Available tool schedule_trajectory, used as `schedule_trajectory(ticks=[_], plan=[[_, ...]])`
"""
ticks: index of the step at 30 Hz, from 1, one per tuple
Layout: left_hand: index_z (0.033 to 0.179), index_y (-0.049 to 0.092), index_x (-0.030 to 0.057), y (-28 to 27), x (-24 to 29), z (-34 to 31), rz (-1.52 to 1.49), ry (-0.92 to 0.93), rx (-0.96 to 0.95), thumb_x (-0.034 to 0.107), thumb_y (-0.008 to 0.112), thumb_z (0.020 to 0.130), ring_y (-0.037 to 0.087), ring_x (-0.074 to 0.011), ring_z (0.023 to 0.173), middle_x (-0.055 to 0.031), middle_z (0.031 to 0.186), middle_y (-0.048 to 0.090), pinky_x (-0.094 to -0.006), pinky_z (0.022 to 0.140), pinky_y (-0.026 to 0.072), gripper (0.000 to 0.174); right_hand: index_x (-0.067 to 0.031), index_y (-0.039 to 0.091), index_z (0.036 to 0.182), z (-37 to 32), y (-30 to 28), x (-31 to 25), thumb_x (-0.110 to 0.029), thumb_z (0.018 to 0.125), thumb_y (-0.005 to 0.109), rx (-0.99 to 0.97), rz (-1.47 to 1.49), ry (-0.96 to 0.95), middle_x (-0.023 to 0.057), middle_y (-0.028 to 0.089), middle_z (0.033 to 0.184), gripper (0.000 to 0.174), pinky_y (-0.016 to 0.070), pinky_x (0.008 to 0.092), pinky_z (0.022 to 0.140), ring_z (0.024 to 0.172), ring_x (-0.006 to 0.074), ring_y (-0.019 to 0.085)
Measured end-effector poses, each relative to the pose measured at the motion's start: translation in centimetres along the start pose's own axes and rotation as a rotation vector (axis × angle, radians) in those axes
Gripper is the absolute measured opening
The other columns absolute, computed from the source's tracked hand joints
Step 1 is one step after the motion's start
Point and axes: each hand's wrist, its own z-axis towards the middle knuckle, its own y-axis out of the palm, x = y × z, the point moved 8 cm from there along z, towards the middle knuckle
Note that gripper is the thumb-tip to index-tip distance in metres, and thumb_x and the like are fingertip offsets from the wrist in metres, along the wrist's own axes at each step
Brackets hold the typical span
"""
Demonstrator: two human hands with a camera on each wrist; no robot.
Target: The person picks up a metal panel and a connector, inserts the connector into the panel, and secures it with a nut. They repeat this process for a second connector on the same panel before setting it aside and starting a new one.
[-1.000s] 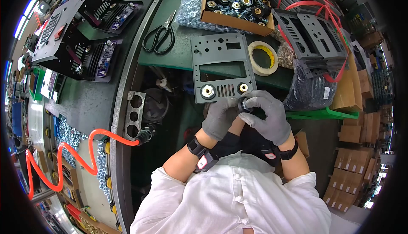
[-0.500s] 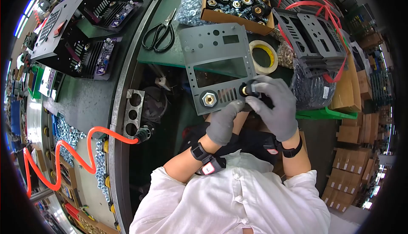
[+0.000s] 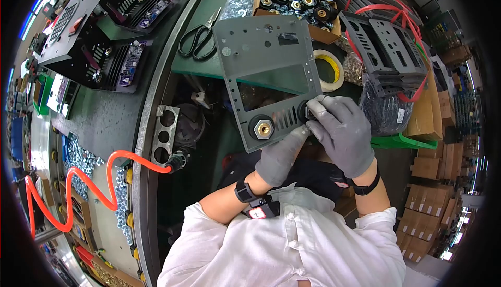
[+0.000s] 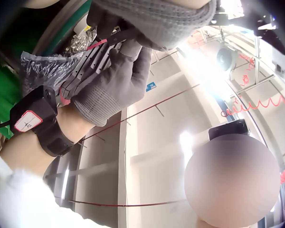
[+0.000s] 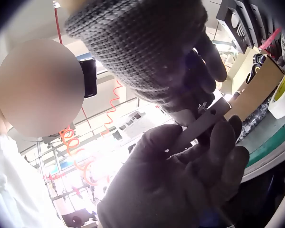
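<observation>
A grey metal panel [image 3: 261, 62] with a large window, small holes and slots is held tilted over the table's front edge. My gloved left hand [image 3: 282, 156] grips its lower edge; in the right wrist view the left thumb and fingers [image 5: 222, 137] pinch the panel's edge [image 5: 199, 126]. A socket [image 3: 262, 129] with a hex nut and brass core sits at the panel's lower left. At the lower right corner, my gloved right hand [image 3: 342, 130] pinches a black round socket [image 3: 305, 110], largely hidden by the fingers.
Scissors [image 3: 199, 39], a tape roll [image 3: 334, 73] and a cardboard box [image 3: 334, 32] of black sockets lie behind the panel. Stacked panels [image 3: 391, 47] with red strapping stand right. Left are black housings [image 3: 78, 52] and a coiled orange hose [image 3: 112, 182].
The panel has come closer to the body and tilted. The right hand has moved slightly right with the black socket, which now sits at the panel's lower right corner.
</observation>
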Motion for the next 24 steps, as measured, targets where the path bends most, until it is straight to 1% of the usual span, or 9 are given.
schedule_trajectory(ticks=[4,6,10,12,16,18,19,21,24], plan=[[0.105,0.066,0.0025,0.5,1.1,-0.2,-0.032,-0.002,-0.046,0.003,0.065,0.087,0.063,-0.0223,0.084,-0.0113,0.096,0.065,-0.0317,0.075,0.0519,0.019,-0.0062,0.068,0.107,0.3,0.0,0.6,-0.012,0.075,0.072,-0.072,0.071,-0.01,0.0071,0.063,0.095,0.032,0.0517,0.0373,0.072,0.086,0.0273,0.06],[0.113,0.061,-0.0022,0.8,0.6,-0.2,-0.175,-0.214,-0.052,0.006,0.054,0.09,0.063,-0.0159,0.095,-0.0086,0.105,0.066,-0.0294,0.088,0.0497,0.025,-0.0059,0.068,0.106,0.5,-0.3,0.9,-0.012,0.075,0.072,-0.084,0.106,-0.012,0.007,0.062,0.094,0.032,0.0518,0.0374,0.072,0.086,0.0273,0.06],[0.113,0.061,-0.0026,0.9,1.3,-0.3,-0.063,-0.135,-0.101,0.005,0.054,0.09,0.063,-0.016,0.095,-0.0092,0.105,0.066,-0.0291,0.087,0.0498,0.025,-0.0064,0.068,0.106,0.7,-0.4,0.7,-0.014,0.077,0.071,-0.132,0.132,-0.048,0.0069,0.061,0.092,0.031,0.0515,0.0375,0.071,0.086,0.0274,0.061],[0.114,0.061,-0.0021,0.9,1.2,-0.4,-0.158,-0.205,-0.032,0.006,0.054,0.09,0.062,-0.0157,0.095,-0.0085,0.106,0.066,-0.029,0.086,0.0497,0.026,-0.0069,0.068,0.106,0.7,-0.4,0.4,-0.016,0.077,0.071,-0.129,0.119,-0.046,0.0068,0.061,0.091,0.03,0.0512,0.0378,0.071,0.086,0.0276,0.061],[0.115,0.061,-0.0014,1.1,1.4,-0.7,-0.074,-0.172,-0.034,0.008,0.055,0.091,0.061,-0.0149,0.097,-0.0078,0.109,0.065,-0.029,0.087,0.0487,0.026,-0.0061,0.067,0.097,0.1,-0.1,0.3,-0.023,0.08,0.071,-0.06,0.023,0.094,0.0076,0.057,0.082,0.025,0.0492,0.038,0.063,0.078,0.0273,0.059],[0.115,0.061,-0.0008,1.3,2.2,-0.7,0.046,0.048,-0.118,0.009,0.057,0.091,0.059,-0.0141,0.101,-0.0073,0.113,0.063,-0.0296,0.09,0.0474,0.026,-0.0059,0.067,0.095,-0.2,-0.2,0.7,-0.025,0.081,0.071,-0.029,0.003,0.143,0.0078,0.056,0.08,0.024,0.0482,0.038,0.06,0.075,0.0271,0.059],[0.115,0.061,-0.0008,1.6,2.7,-0.8,0.048,0.048,-0.121,0.009,0.057,0.091,0.059,-0.0141,0.101,-0.0073,0.113,0.063,-0.0296,0.09,0.0474,0.026,-0.0058,0.066,0.094,-0.3,-0.3,0.8,-0.025,0.081,0.071,-0.011,-0.025,0.151,0.0079,0.056,0.079,0.024,0.0474,0.0378,0.059,0.073,0.0268,0.058],[0.116,0.06,-0.001,2.0,2.8,-1.1,-0.076,-0.112,-0.086,0.009,0.057,0.092,0.058,-0.0136,0.102,-0.0081,0.114,0.062,-0.0303,0.091,0.0466,0.026,-0.0057,0.065,0.093,-0.4,-0.4,1.4,-0.025,0.081,0.072,0.012,-0.056,0.167,0.0079,0.056,0.078,0.024,0.0466,0.0377,0.057,0.071,0.0265,0.058],[0.117,0.058,-0.0014,2.6,3.4,-1.1,-0.102,-0.019,-0.127,0.01,0.055,0.094,0.058,-0.0135,0.101,-0.0084,0.114,0.062,-0.0302,0.09,0.047,0.026,-0.008,0.065,0.092,-0.2,-0.1,2.8,-0.024,0.081,0.072,-0.049,-0.177,0.246,0.0073,0.055,0.077,0.02,0.0462,0.0382,0.057,0.07,0.0265,0.057]])
